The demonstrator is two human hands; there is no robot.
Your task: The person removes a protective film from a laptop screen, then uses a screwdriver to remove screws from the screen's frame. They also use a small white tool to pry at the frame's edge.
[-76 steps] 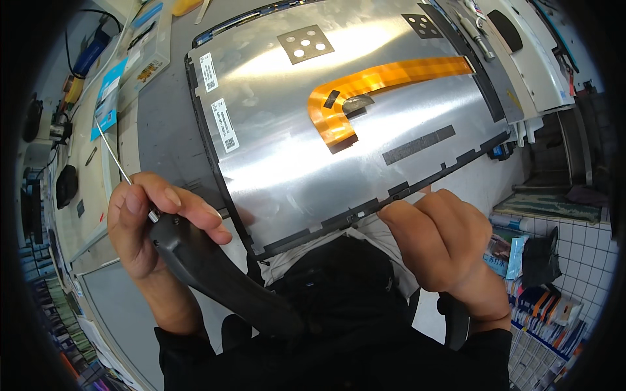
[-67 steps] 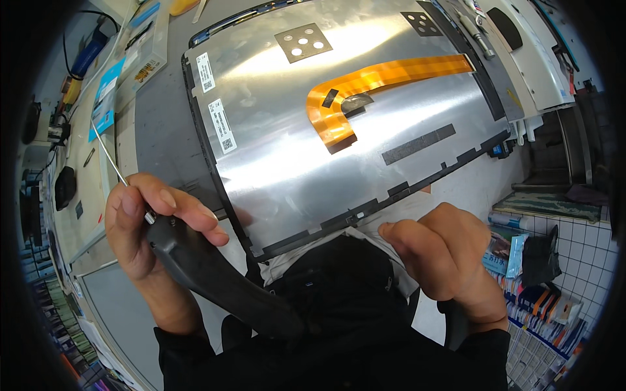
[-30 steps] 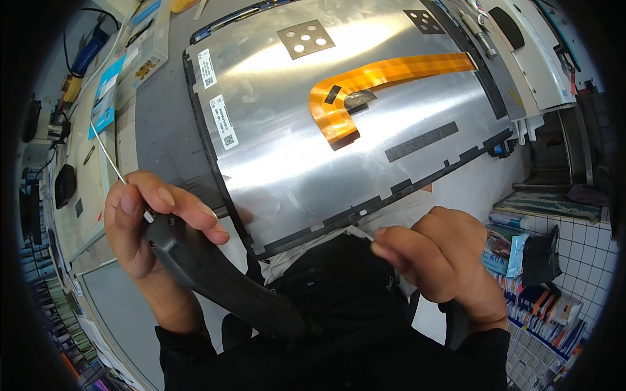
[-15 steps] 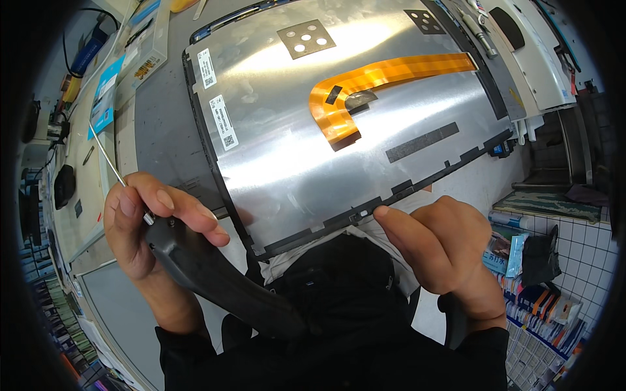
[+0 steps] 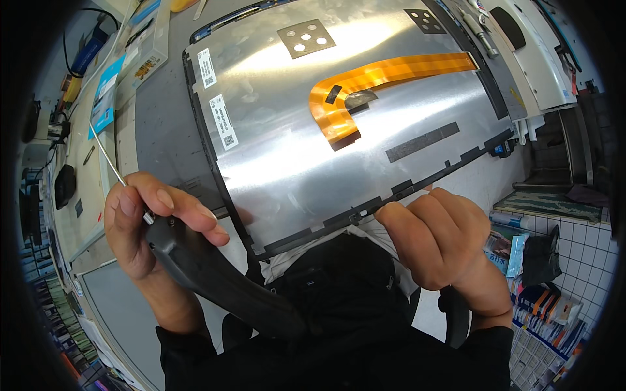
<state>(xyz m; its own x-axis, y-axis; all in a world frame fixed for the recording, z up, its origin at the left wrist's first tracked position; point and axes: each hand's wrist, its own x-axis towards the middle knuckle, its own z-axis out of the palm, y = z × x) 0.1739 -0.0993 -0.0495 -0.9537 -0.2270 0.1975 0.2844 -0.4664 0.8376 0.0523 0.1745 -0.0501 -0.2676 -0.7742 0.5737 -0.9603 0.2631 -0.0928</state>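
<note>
A large silver display panel [image 5: 287, 189] lies back side up with a black frame along its borders. An orange flat ribbon cable [image 5: 323, 107] curves across it. My right hand [image 5: 440, 238] is closed, its fingertips pinched at the black edge strip [image 5: 417, 186] on the panel's near side. My left hand [image 5: 147, 228], left of the panel, grips a thin metal-shafted tool [image 5: 106, 151] that points up and left. Its fingers also rest over a dark curved piece [image 5: 215, 274], whose kind I cannot make out, that runs down toward my lap.
A grey mat [image 5: 163, 124] lies under the panel's left side. A clear plastic box [image 5: 147, 52] and a blue card [image 5: 107, 98] are farther left. A silver pen-shaped tool [image 5: 479, 36] lies beyond the far right corner. White gridded racks [image 5: 580, 254] with packets stand at the right.
My right hand has rolled slightly, its fingers curling tighter while the fingertips stay at the panel's near edge. My left hand and the panel look the same.
</note>
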